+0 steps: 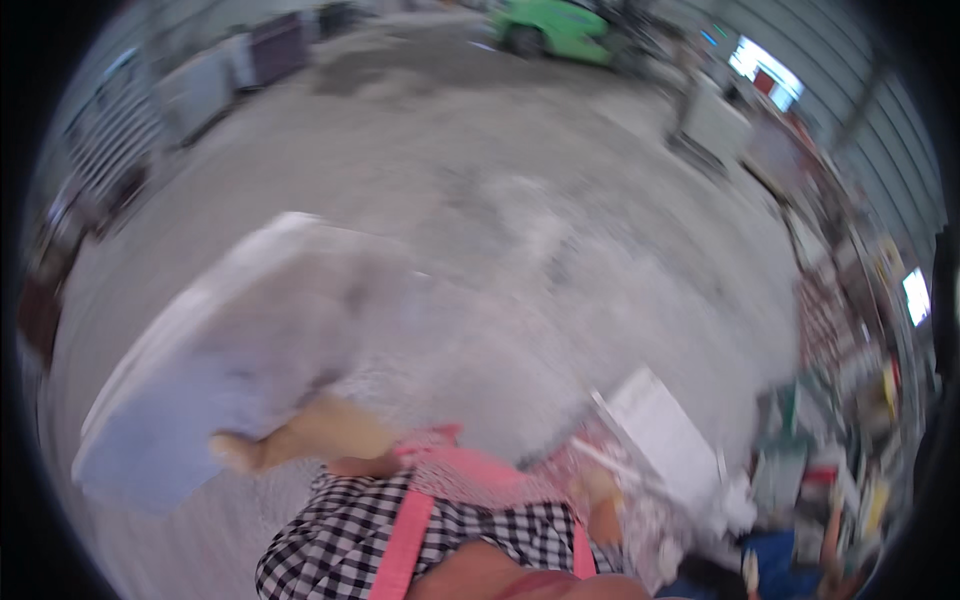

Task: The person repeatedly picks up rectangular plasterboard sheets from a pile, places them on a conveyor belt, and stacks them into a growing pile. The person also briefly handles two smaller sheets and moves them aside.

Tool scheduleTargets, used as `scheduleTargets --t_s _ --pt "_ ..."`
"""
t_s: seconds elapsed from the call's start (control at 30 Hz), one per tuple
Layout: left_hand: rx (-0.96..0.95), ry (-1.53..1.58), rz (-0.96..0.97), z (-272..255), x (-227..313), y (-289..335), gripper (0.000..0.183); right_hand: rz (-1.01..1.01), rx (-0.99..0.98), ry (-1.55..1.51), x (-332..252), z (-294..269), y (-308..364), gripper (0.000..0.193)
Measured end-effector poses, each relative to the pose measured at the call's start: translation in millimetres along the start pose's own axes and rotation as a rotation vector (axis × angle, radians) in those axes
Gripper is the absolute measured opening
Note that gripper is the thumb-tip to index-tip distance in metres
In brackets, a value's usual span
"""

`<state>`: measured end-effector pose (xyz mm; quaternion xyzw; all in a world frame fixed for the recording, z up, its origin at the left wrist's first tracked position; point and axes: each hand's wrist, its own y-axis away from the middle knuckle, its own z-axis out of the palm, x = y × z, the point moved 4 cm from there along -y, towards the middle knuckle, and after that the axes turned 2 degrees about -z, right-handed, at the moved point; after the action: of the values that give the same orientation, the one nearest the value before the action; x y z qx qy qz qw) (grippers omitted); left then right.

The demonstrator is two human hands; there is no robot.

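Head view, and everything is smeared with motion. The left hand (240,452) is out to the near left, fingers curled up under the near edge of a big white slab-like panel (240,340), gripping it from below. The panel is large and pale, tilted, stretching from the hand away to the far left and up toward the middle of the concrete floor (520,220). The blur hides how tightly the fingers close, but the hand is clearly bearing the panel's lower edge.

The right hand (600,500) sits near right, low in the picture, beside a smaller white flat piece (660,430) with a thin metal edge; whether it clasps that piece or just rests against it, I cannot tell, it is too blurred.

Between the two arms, a black-and-white checked garment with pink straps (410,530). Far off, a green vehicle (555,28) at the top, and cluttered shelves (850,400) along the right wall.
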<state>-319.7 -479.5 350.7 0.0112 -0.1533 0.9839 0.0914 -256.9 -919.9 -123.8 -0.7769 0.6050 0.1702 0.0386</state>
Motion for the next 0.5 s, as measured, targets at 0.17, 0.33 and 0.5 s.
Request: scheduleTargets --t_s 0.17,0.33,0.5 --pt "-0.064 -0.001 -0.341 7 -78 11 0.082 0.420 0.213 -0.748 -46 -111 -61 0.053" --pt "-0.104 0.068 -0.493 39 -101 30 0.080 0.363 0.430 -0.725 -42 -160 -18 0.056" --pt "-0.034 0.143 -0.574 111 -99 69 0.079 0.786 -0.035 -0.642 26 -115 144 0.063"
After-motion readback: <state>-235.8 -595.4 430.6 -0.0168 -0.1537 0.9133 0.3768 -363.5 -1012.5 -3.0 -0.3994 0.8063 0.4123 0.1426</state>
